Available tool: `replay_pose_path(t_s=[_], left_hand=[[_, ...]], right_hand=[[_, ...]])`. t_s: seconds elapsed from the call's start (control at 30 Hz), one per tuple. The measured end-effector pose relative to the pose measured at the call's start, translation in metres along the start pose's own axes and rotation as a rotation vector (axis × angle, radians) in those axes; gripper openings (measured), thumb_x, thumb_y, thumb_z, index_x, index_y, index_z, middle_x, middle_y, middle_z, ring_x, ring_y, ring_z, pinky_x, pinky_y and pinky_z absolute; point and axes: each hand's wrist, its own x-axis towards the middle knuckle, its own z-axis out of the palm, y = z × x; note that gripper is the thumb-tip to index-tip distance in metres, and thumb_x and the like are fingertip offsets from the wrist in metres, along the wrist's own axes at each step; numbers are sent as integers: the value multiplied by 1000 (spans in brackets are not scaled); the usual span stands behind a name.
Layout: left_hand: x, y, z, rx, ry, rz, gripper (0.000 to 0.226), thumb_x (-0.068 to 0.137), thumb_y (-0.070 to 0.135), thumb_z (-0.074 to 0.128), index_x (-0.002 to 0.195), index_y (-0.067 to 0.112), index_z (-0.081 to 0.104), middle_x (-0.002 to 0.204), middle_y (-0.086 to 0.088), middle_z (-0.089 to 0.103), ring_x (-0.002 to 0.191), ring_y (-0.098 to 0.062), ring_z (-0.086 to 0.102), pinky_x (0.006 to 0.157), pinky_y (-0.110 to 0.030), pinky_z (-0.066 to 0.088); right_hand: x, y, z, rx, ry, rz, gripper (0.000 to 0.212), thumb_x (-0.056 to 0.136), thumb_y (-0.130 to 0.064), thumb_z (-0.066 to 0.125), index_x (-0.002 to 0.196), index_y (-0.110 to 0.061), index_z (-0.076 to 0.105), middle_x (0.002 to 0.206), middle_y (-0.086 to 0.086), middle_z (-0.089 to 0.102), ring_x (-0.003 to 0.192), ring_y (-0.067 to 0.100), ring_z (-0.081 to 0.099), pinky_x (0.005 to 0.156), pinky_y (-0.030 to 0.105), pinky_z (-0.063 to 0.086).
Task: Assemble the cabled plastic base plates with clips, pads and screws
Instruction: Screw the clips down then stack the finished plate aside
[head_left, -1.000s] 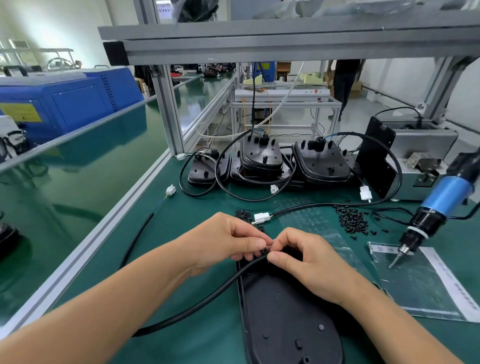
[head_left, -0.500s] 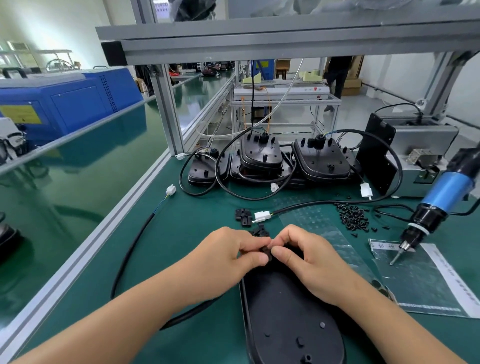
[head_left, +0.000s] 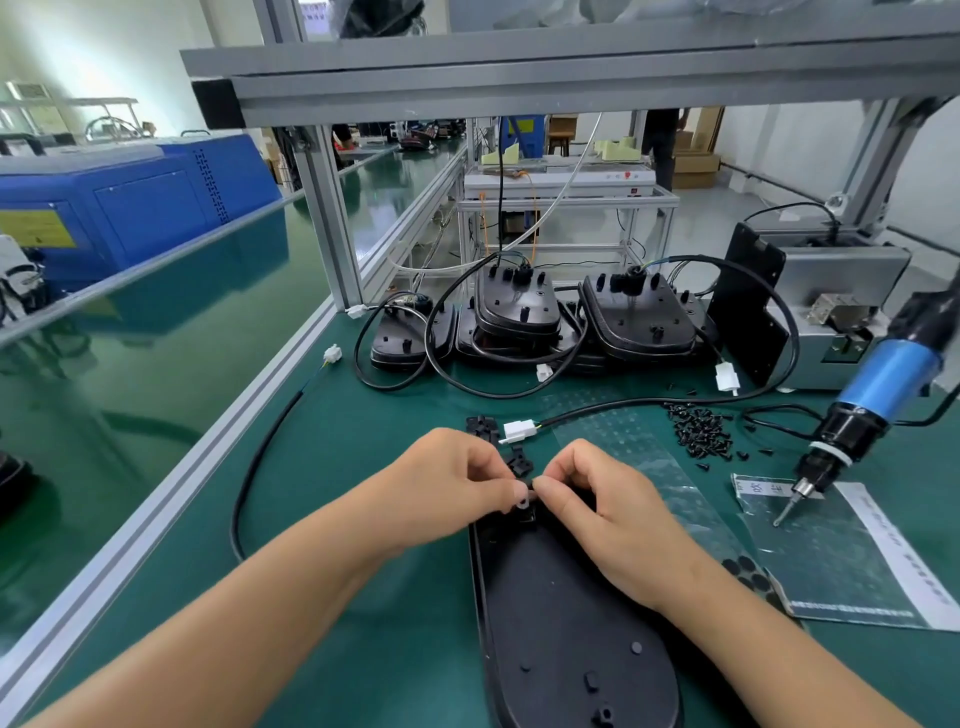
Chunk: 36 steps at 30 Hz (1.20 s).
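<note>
My left hand (head_left: 457, 486) and right hand (head_left: 602, 512) meet at the far end of the base plate (head_left: 566, 634), which lies flat on the green bench (head_left: 363, 452) directly in front of me. Both hands have fingers curled, thumb against forefinger. Between the two sets of fingertips I pinch a small pale clip (head_left: 522, 502), held just above the plate's far edge. Whether the clip touches the plate I cannot tell; my fingers cover the joint.

A black cable (head_left: 254, 467) runs from under my left wrist, curves left across the bench and ends in a white plug (head_left: 332, 354) near the bench rail. A second white connector (head_left: 519, 430) lies just beyond my fingertips, on a cable leading right. Small black clips (head_left: 483, 427) lie beside it, just beyond my left hand.

A loose pile of black screws (head_left: 698, 428) sits to the right of that connector. Near it, a clear pad sheet (head_left: 639, 452) extends under my right hand, with dark round pads (head_left: 745, 569) near my right wrist.

The blue screwdriver (head_left: 878, 384) hangs tilted at the right, tip just above a plastic bag (head_left: 831, 561).

Finished plates (head_left: 519, 312) with coiled cables stand stacked at the far side of the bench. A grey screw feeder (head_left: 841, 312) sits at the far right.
</note>
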Motion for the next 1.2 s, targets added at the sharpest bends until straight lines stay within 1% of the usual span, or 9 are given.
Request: replay_pose_path(t_s=[0.13, 0.2, 0.33, 0.53, 0.7, 0.8, 1.03, 1.13, 1.2], left_hand=[[3, -1, -2, -113, -42, -66, 19, 86, 22, 68, 74, 8, 74, 73, -6, 67, 67, -8, 53, 67, -18, 44], [4, -2, -3, -96, -41, -64, 25, 88, 24, 65, 75, 5, 73, 73, -12, 63, 71, -12, 52, 73, -25, 44], [5, -5, -2, -26, -58, -42, 28, 86, 29, 66, 67, 9, 69, 69, -11, 51, 69, -17, 41, 69, -30, 35], [5, -7, 2, -190, -34, -101, 25, 82, 23, 73, 70, 2, 68, 60, -3, 59, 57, -13, 44, 54, -23, 36], [6, -7, 4, -294, -56, -150, 20, 84, 17, 70, 65, 11, 65, 63, -2, 58, 60, -12, 47, 68, -24, 37], [6, -8, 4, -322, -93, -134, 24, 85, 15, 68, 62, 13, 63, 61, -2, 56, 58, -10, 47, 66, -23, 37], [5, -7, 0, 73, -80, 88, 25, 86, 15, 67, 63, 20, 60, 47, 14, 47, 48, -1, 37, 51, -11, 32], [5, -10, 1, 99, -41, 92, 16, 84, 20, 69, 69, 19, 67, 51, 16, 53, 50, 0, 42, 54, -11, 35], [5, -13, 1, 47, -5, 67, 7, 82, 21, 73, 75, 20, 72, 60, 11, 62, 57, -4, 50, 60, -19, 43]], right_hand=[[0, 1, 2, 4, 20, 2, 13, 92, -29, 58, 80, -30, 53, 75, -15, 60, 74, 5, 56, 66, 14, 41], [0, 1, 2, 17, 16, 1, 12, 92, -28, 59, 81, -30, 53, 79, -16, 61, 74, 5, 57, 66, 14, 41], [0, 1, 1, 54, -13, -4, 7, 91, -25, 60, 86, -29, 56, 80, -13, 65, 79, 7, 61, 70, 14, 43], [0, 1, 2, 20, -10, -6, 9, 89, -29, 57, 82, -33, 60, 78, -12, 63, 75, 8, 59, 66, 17, 43], [-1, 0, 2, -6, -3, -25, 12, 89, -29, 57, 80, -35, 57, 78, -16, 61, 74, 6, 57, 65, 13, 41], [-2, -1, 3, 2, -1, -14, 10, 90, -29, 57, 81, -33, 58, 78, -14, 62, 75, 7, 57, 65, 15, 42], [-1, -2, 3, 49, -7, 16, 13, 87, -22, 62, 77, -30, 59, 76, -13, 64, 75, 7, 59, 68, 13, 41], [-2, -4, 3, 85, -6, 30, 12, 86, -18, 64, 77, -26, 64, 76, -13, 66, 76, 5, 60, 70, 12, 42], [-3, -5, 1, 106, 24, 37, 9, 88, -19, 64, 82, -23, 69, 81, -12, 69, 80, 4, 63, 73, 12, 44]])
